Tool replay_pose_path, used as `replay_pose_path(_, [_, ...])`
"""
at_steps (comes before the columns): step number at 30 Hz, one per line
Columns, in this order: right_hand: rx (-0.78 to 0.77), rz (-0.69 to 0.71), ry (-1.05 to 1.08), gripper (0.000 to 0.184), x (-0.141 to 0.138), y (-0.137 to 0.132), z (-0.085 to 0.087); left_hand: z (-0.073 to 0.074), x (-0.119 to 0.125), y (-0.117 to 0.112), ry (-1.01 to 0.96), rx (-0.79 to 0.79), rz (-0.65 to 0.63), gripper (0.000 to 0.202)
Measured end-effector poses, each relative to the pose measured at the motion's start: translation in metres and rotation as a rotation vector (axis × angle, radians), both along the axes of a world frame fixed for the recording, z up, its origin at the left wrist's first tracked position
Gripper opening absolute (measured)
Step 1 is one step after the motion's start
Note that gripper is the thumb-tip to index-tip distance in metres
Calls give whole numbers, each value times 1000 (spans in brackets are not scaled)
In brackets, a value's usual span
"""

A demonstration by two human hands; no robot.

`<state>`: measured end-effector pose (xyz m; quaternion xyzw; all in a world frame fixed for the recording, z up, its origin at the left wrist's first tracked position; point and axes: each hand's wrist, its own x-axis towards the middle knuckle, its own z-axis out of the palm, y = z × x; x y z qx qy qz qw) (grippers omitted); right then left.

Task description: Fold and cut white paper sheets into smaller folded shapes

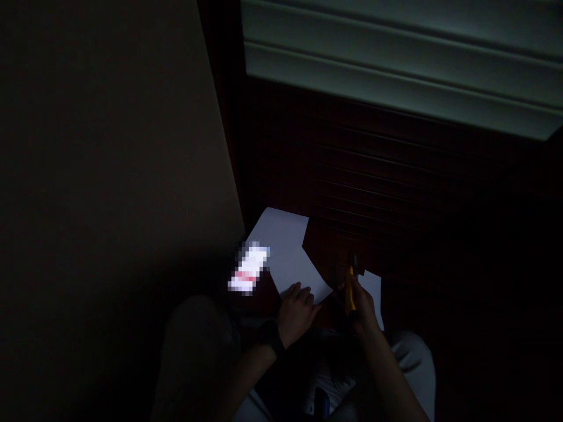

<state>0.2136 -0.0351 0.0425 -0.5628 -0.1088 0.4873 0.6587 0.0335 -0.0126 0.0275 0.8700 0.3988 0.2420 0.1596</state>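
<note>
My left hand point(297, 315), with a dark band at the wrist, lies on the lower edge of a white paper sheet point(290, 266), its fingers stretched over it. My right hand point(364, 308) is closed round a yellow tool with dark ends, which looks like a utility knife point(350, 290). It points up and away from me, just right of the sheet's corner. A smaller white paper piece point(373, 290) sits behind and beside my right hand. Another white sheet point(281, 225) shows beyond the first; I cannot tell whether they are joined. Dimness hides the finer detail.
A lit, blurred-out phone-like screen point(248, 268) is left of the paper. A plain wall or panel point(132, 146) rises on the left. Dark slats point(365, 164) stand ahead beneath pale horizontal boards point(373, 58). My knees point(197, 334) flank the work area.
</note>
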Motion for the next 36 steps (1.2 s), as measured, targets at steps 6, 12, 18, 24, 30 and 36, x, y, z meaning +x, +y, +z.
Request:
replay_pose_path(6, [17,33,0,35,1,-5,0,-6,0,10,-203,-247,48,20])
replay_pose_path(12, [-40,73,-17,36,3,-17,3,-14,-1,20,-372,-410,84,24])
replay_pose_path(18, [-125,138,-261,44,7,-29,5,-11,-2,22,-404,-432,93,12])
replay_pose_path(24, [-202,428,-1252,39,3,-46,11,-11,5,19,-497,-367,221,19])
replay_pose_path(30, [-291,592,-1549,30,-12,-49,2,-4,11,11,-519,-314,210,24])
replay_pose_path(36, [-255,577,-1590,32,-15,-42,-1,16,-19,12,-309,-154,17,40])
